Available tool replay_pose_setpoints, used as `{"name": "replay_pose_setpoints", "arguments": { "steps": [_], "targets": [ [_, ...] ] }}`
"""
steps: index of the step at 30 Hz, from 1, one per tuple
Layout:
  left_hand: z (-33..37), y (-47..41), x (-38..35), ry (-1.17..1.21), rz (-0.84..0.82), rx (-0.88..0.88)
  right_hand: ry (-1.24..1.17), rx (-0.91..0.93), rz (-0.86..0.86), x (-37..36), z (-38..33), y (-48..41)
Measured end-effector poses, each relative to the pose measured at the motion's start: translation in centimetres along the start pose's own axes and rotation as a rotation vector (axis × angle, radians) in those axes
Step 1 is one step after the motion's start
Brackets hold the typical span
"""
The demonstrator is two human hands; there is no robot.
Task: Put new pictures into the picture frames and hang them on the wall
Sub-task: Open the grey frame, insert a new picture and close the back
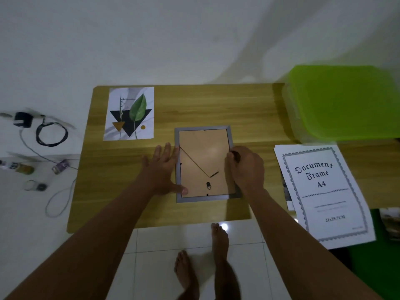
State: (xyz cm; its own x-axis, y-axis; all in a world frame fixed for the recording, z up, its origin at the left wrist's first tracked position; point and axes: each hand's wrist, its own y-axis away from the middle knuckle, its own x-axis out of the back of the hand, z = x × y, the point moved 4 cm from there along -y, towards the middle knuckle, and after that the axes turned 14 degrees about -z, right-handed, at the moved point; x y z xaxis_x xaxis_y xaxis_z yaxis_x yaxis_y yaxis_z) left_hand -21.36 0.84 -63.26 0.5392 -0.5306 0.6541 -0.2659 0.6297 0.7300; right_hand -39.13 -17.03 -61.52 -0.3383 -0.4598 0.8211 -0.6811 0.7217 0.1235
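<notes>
Left hand [161, 169], fingers released, presses the face-down picture frame [203, 163] (on the worktop [216, 105], near its front edge) while the right hand [245, 167] pinches a dark tab [236, 155] at its right rim, where hard prying could snap it or skid the frame.

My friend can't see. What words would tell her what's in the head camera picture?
A grey picture frame lies back-up on a wooden table; the left hand rests flat at its left edge and the right hand pinches its right edge. A leaf picture lies at the table's far left, a sheet reading Document Frame A4 to the right.
</notes>
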Motion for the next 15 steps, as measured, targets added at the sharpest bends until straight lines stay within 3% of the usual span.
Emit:
{"name": "replay_pose_setpoints", "arguments": {
  "steps": [15],
  "targets": [
    [-0.1,0.09,0.13,0.007,0.016,0.014,0.031,-0.101,0.004,-0.34,0.11,0.05]
  ]
}}
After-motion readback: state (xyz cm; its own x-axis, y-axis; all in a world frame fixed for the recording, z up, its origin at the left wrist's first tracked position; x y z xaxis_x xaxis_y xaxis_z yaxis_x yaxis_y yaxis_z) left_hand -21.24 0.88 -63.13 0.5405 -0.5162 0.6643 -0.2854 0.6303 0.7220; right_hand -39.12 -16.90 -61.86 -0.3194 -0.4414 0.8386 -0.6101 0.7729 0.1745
